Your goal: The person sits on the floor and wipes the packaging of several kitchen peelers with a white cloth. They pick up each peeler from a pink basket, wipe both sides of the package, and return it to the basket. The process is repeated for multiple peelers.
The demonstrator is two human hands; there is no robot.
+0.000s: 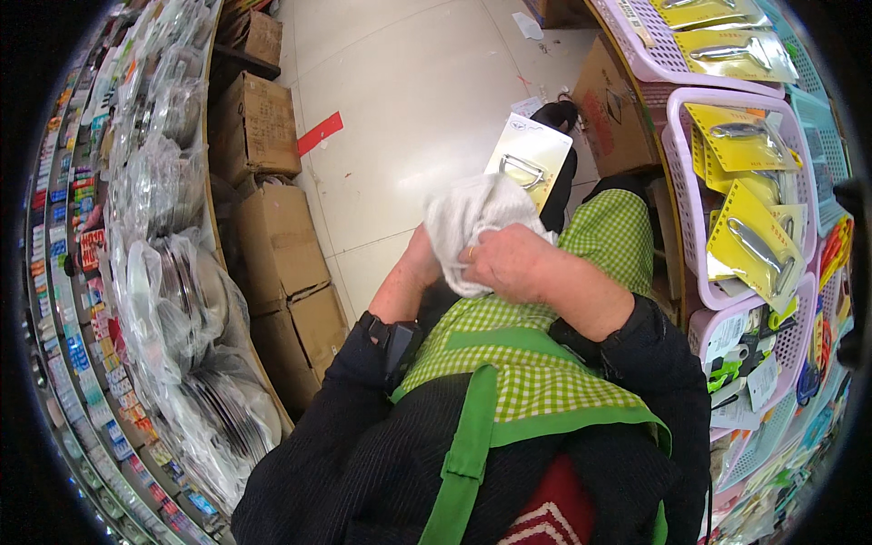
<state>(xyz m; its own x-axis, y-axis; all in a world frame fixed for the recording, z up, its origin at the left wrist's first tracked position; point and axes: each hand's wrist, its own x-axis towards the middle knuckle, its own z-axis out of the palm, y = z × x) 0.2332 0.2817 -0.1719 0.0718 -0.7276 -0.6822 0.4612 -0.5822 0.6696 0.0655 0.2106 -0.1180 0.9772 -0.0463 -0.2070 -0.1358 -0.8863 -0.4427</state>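
Observation:
A bunched white cloth is between my two hands, above my lap. My right hand, with a ring on one finger, pinches the cloth's near right side. My left hand is at its left edge, its fingers hidden behind the fabric. From beyond the cloth sticks out a white and yellow card with a metal peeler on it. The cloth covers the card's lower end, so which hand holds it cannot be seen.
At right, pink plastic baskets hold more carded peelers and other packaged goods. Plates in plastic wrap line the left shelf, above cardboard boxes. Red tape marks the tiled floor. A green checked apron covers my lap.

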